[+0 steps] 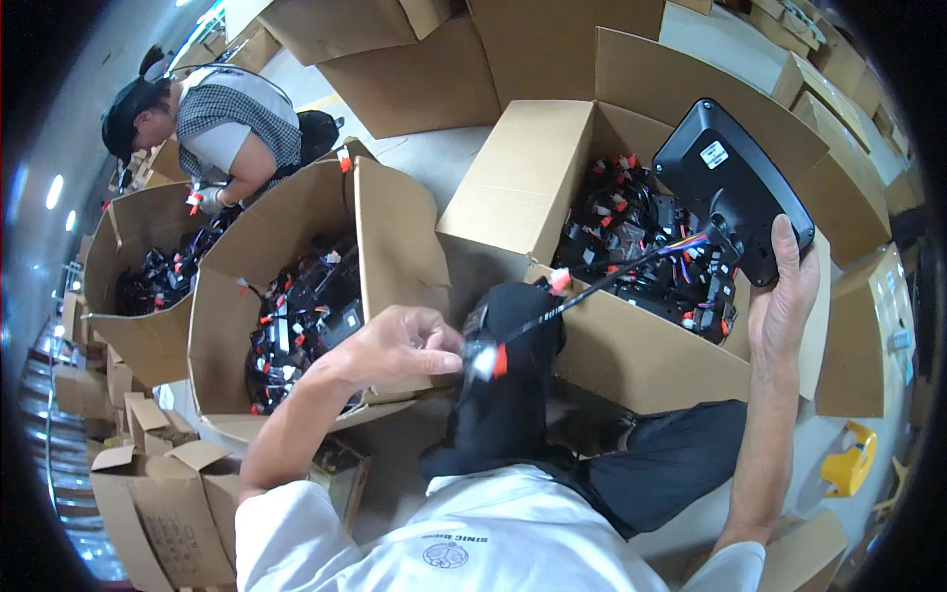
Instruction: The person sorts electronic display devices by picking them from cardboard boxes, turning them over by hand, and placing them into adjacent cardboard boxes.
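**Black display unit with cable, held over open carton**

Black display unit [732, 187]: rounded rectangular housing, back side up, white label near upper edge; held above the right corner of the middle carton [552, 178], tilted. Gripped by right hand [784, 296] at lower right edge, fingers closed round the rim, thumb laid up along the housing.

Cable [612, 276]: thin, black, with coloured strands near the housing; stretched taut from the unit's underside down and left across the carton's front wall. Far end, a white and red connector [485, 360], pinched between thumb and fingertips of left hand [395, 345], just in front of the carton.

Middle carton: flaps open, filled with black units and red-tagged wiring.

Left of it: second open carton [296, 286], same contents. Further left: third carton [148, 266], another person [222, 123] bent over it.

Front of the middle carton: knee in black trousers [508, 395]. Far right: yellow plastic object [853, 459] on floor
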